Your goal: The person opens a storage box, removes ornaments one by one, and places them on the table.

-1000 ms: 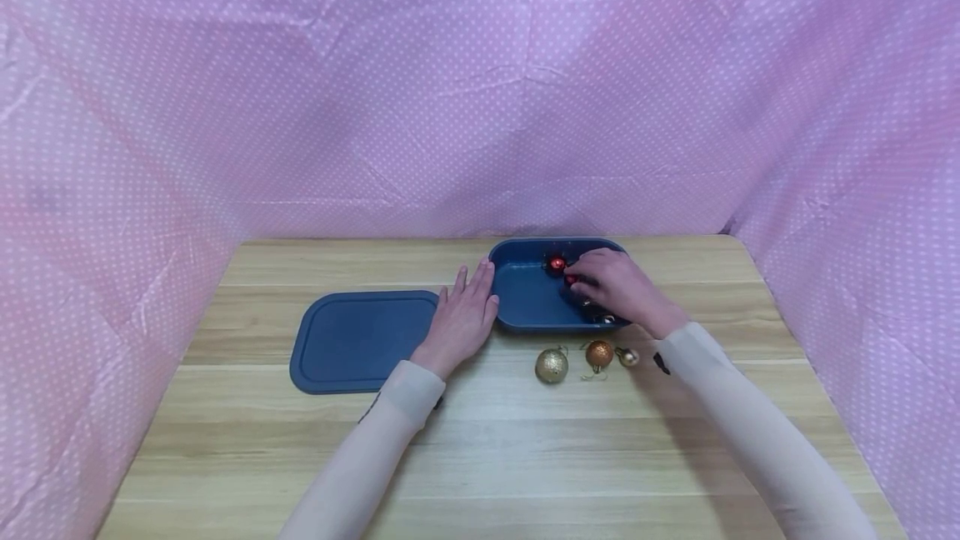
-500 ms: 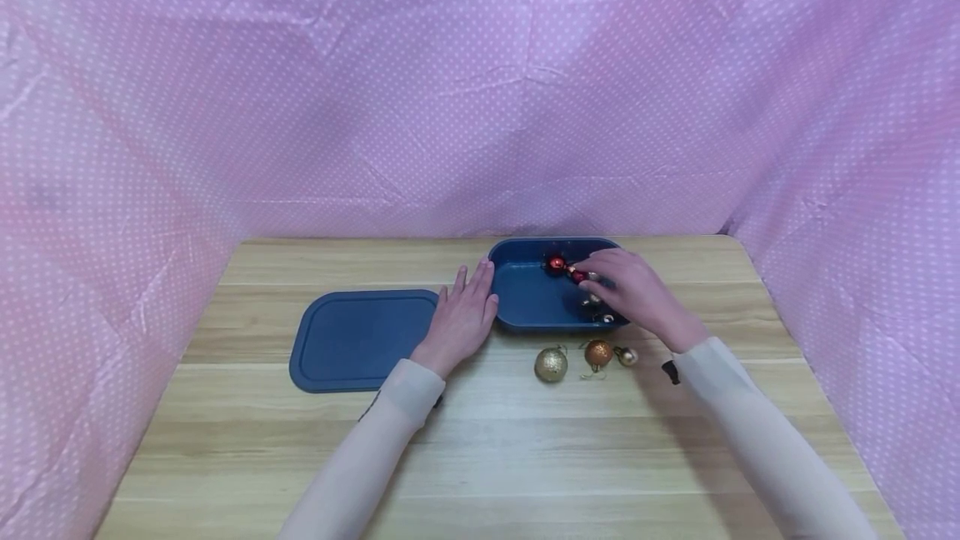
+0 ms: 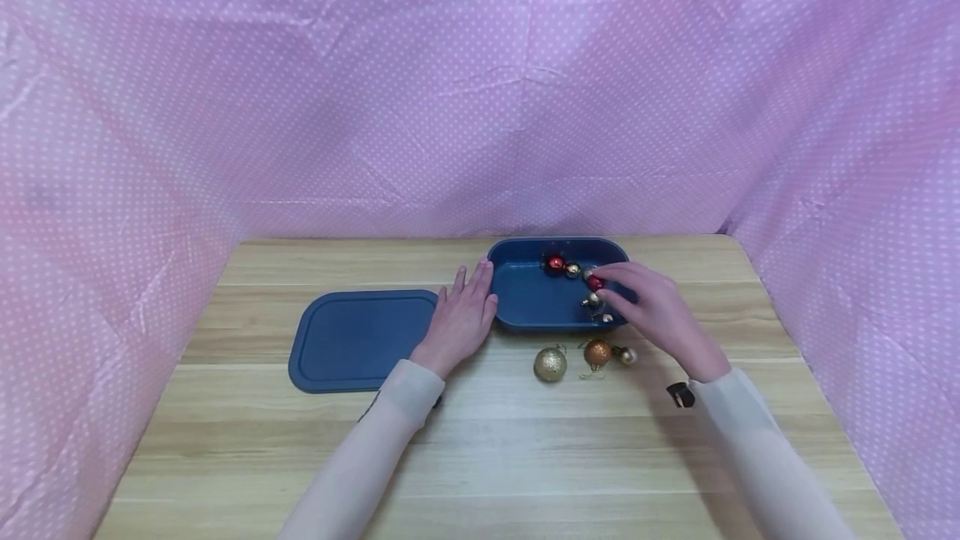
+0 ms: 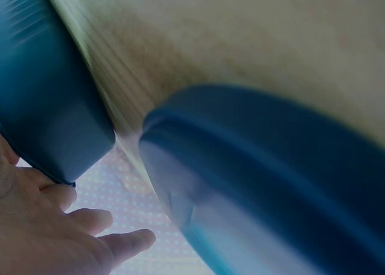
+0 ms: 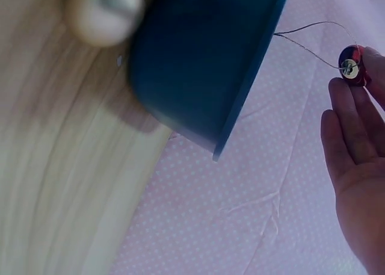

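Note:
My right hand pinches a small red bauble between thumb and fingertips, over the right part of a blue box. In the right wrist view this bauble is above the rim, its gold cap and thin string loop showing. Straight fingers of my left hand touch the box's left end; the left wrist view shows fingertips at its rim. Inside the box lie another red bauble, a gold bauble and several small pale metallic ones along the right side, partly behind my right fingers.
A flat blue lid lies on the wooden table, left of the box and partly behind my left hand. In front of the box sit a glittery gold bauble, a copper bauble and a small champagne one. Pink dotted cloth hangs behind.
My right hand has drawn back to the right, with the red bauble now raised in its fingertips, uncovering the gold bauble in the box. My left hand has stayed at the box's left end.

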The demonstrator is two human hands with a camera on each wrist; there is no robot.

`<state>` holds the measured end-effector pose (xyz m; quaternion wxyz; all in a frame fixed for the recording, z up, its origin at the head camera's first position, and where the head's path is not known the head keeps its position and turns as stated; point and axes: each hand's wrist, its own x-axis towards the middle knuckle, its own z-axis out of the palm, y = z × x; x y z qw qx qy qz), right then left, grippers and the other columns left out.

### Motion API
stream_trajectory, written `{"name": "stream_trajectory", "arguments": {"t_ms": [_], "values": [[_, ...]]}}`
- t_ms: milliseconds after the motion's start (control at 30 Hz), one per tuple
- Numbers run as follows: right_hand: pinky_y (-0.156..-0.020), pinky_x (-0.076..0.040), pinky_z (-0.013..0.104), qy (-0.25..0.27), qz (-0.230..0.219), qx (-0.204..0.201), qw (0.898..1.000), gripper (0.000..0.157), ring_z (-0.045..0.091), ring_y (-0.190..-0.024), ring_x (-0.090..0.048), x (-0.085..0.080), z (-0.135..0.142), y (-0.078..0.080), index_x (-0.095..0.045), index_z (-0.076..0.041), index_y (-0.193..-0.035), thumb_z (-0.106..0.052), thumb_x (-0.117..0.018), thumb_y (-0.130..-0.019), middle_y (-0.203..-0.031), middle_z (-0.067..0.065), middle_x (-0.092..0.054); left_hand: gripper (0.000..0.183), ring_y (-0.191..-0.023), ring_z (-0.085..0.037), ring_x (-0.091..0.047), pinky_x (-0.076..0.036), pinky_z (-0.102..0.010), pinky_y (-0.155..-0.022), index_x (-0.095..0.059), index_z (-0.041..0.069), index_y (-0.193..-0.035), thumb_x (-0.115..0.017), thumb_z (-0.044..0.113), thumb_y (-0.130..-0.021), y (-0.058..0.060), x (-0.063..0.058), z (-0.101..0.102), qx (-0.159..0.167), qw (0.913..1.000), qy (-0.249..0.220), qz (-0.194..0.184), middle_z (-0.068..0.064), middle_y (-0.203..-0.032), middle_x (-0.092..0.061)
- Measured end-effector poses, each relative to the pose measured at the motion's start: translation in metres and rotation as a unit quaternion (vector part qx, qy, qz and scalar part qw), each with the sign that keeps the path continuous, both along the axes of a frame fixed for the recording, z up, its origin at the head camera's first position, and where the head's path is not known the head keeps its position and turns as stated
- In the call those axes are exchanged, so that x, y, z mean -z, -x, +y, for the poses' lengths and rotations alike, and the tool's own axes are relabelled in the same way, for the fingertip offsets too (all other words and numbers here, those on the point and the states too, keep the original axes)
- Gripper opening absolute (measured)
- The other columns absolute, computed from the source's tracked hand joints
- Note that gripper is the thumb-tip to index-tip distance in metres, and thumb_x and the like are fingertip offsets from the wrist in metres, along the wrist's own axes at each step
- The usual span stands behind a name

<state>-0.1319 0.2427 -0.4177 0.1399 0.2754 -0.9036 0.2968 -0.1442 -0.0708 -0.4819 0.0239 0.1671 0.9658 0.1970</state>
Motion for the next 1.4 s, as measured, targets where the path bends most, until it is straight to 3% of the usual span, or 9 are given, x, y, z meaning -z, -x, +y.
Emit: {"name": "stream_trajectory", "arguments": {"t_ms": [100,267,367,767,1000,1400], "values": [[-0.100,-0.050,0.044,0.007,0.008,0.007,1.000,0.033,0.031,-0.114,-0.068,0.001,0.003,-0.008,-0.075,-0.004,-0.122,-0.003,-0.080,-0.089,-0.120,0.010,-0.074,0.060,-0.158,-0.035,-0.015,-0.022,-0.067,-0.119,-0.015,0.015,-0.168,-0.030,0.037,-0.114,0.000,0.000,0.000,0.001,1.0000,0.001,0.000,0.000,-0.173,-0.014],[-0.103,-0.042,0.018,0.021,0.031,0.016,0.999,0.036,0.029,-0.111,-0.069,0.007,0.010,-0.018,-0.076,-0.005,-0.119,0.000,-0.083,-0.084,-0.118,0.008,-0.074,0.060,-0.158,-0.035,-0.015,-0.021,-0.066,-0.120,-0.015,0.015,-0.168,-0.031,0.037,-0.114,0.000,0.002,0.000,-0.001,1.0000,0.000,0.002,0.001,-0.173,-0.013],[-0.103,-0.038,0.012,0.033,0.042,0.017,0.998,0.037,0.031,-0.108,-0.069,0.010,0.013,-0.023,-0.076,-0.004,-0.117,0.002,-0.084,-0.081,-0.116,0.010,-0.075,0.060,-0.158,-0.035,-0.015,-0.021,-0.066,-0.120,-0.015,0.015,-0.168,-0.031,0.036,-0.113,0.001,0.003,0.000,-0.002,1.0000,-0.001,0.002,0.000,-0.173,-0.014],[-0.104,-0.037,0.009,0.043,0.044,0.047,0.997,0.043,0.024,-0.108,-0.069,0.019,0.030,-0.049,-0.077,-0.005,-0.117,0.007,-0.085,-0.076,-0.116,0.011,-0.075,0.061,-0.158,-0.034,-0.014,-0.019,-0.065,-0.121,-0.014,0.017,-0.168,-0.031,0.037,-0.113,0.000,0.002,0.001,-0.006,0.9999,-0.004,-0.007,0.002,-0.173,-0.012],[-0.103,-0.038,0.009,0.064,0.046,0.059,0.995,0.043,-0.005,-0.115,-0.060,0.024,0.039,-0.061,-0.077,-0.006,-0.117,0.008,-0.084,-0.077,-0.116,0.010,-0.075,0.061,-0.158,-0.035,-0.014,-0.020,-0.065,-0.120,-0.016,0.015,-0.168,-0.034,0.035,-0.113,0.001,0.003,0.001,-0.008,0.9999,-0.010,-0.003,0.001,-0.173,-0.014],[-0.103,-0.037,0.008,0.077,0.044,0.100,0.991,0.045,-0.016,-0.116,-0.053,0.025,0.056,-0.085,-0.077,-0.004,-0.114,0.011,-0.085,-0.073,-0.111,0.014,-0.076,0.061,-0.158,-0.035,-0.014,-0.019,-0.065,-0.120,-0.015,0.016,-0.168,-0.032,0.037,-0.113,0.001,0.004,0.001,-0.006,0.9999,-0.012,-0.004,0.001,-0.173,-0.012]]}}
